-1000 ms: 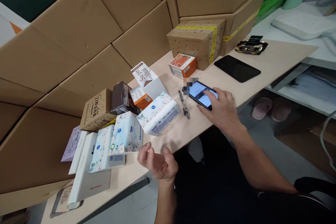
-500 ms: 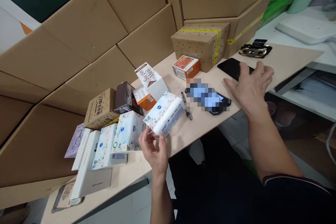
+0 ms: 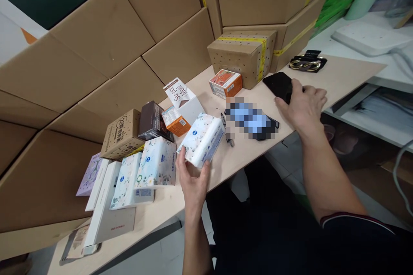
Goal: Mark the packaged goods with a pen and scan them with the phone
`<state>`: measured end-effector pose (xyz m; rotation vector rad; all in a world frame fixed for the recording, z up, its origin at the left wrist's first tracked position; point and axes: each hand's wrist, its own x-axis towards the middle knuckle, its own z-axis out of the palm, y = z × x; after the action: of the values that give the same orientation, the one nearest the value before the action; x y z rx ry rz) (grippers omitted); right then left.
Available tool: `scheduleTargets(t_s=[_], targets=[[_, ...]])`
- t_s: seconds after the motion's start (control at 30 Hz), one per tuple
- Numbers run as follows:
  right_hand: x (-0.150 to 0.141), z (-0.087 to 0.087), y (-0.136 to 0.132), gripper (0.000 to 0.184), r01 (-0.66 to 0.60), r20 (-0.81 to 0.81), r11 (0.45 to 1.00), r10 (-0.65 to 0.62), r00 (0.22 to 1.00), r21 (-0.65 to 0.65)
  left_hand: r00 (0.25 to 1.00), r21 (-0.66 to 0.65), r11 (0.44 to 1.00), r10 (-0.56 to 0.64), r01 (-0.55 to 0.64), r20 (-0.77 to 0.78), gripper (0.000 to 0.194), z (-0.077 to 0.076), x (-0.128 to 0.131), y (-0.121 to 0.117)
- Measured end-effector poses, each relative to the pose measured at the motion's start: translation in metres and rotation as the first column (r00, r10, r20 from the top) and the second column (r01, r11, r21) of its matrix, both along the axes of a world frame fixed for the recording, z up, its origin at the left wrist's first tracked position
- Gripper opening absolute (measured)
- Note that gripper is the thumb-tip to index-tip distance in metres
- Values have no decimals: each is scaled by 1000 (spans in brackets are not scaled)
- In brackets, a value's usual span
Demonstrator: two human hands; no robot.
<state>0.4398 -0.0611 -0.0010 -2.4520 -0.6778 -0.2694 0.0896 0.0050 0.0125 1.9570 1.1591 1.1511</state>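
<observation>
My left hand (image 3: 194,180) closes on the near end of a white-and-blue floral tissue pack (image 3: 200,139), thumb on one side and fingers on the other. The pack lies at a slant near the table's front edge. On the right, my right hand (image 3: 305,109) is over a black smartphone (image 3: 278,84) lying flat, its thumb by the near edge and its fingers by the far edge. The palm hides the phone's right end. Between my hands lie a pen (image 3: 229,142) and a dark device with a blurred screen (image 3: 251,118).
Left of the pack stand two more tissue packs (image 3: 159,161), white boxes (image 3: 112,223), a brown carton (image 3: 121,133) and a dark box (image 3: 151,120). An open white box (image 3: 190,107) and an orange box (image 3: 226,82) sit behind. Large cartons (image 3: 180,43) wall the back.
My left hand has moved up against the tissue pack and its fingers have closed on the near end. The right hand's fingers have drawn in around the phone. The view has shifted slightly.
</observation>
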Motion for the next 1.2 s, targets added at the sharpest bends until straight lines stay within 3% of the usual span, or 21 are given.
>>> scheduleTargets(t_s=[0.23, 0.27, 0.33, 0.4, 0.47, 0.57, 0.67, 0.83, 0.93, 1.1, 1.2], targets=[[1, -4, 7, 65, 120, 37, 984, -126, 991, 131, 995, 71, 993, 96, -96, 13, 67, -5, -5, -3], [-1, 1, 10, 63, 86, 72, 985, -97, 993, 150, 994, 76, 991, 108, -109, 17, 67, -6, -5, -3], [-8, 16, 22, 57, -95, 138, 987, 77, 987, 128, 992, 96, 988, 124, -124, 4, 67, -5, -5, -4], [-19, 37, 43, 51, -366, 164, 930, 355, 920, 40, 992, 130, 984, 125, -121, -25, 66, -5, -4, -4], [-30, 57, 72, 50, -498, 165, 867, 493, 854, -16, 992, 170, 980, 116, -106, -53, 65, -3, -3, -4], [-41, 74, 116, 65, -487, 97, 855, 508, 856, -180, 992, 224, 971, 102, -83, -77, 64, -3, -4, -4], [-42, 70, 142, 62, -451, 52, 853, 479, 876, -263, 992, 320, 945, 101, -73, -73, 61, -4, -7, -5], [-33, 55, 142, 58, -454, 97, 873, 475, 875, -180, 991, 536, 841, 119, -70, -58, 60, -5, -14, -10], [-32, 55, 136, 57, -471, 72, 869, 485, 871, -153, 986, 620, 772, 167, -142, 17, 63, 5, -20, -13], [-30, 54, 134, 55, -491, 14, 862, 497, 868, -126, 941, 724, 606, 268, -330, 205, 62, 41, -31, -4], [-26, 51, 134, 62, -487, 28, 869, 491, 871, -90, 872, 708, 523, 388, -475, 299, 58, 68, -36, 8]])
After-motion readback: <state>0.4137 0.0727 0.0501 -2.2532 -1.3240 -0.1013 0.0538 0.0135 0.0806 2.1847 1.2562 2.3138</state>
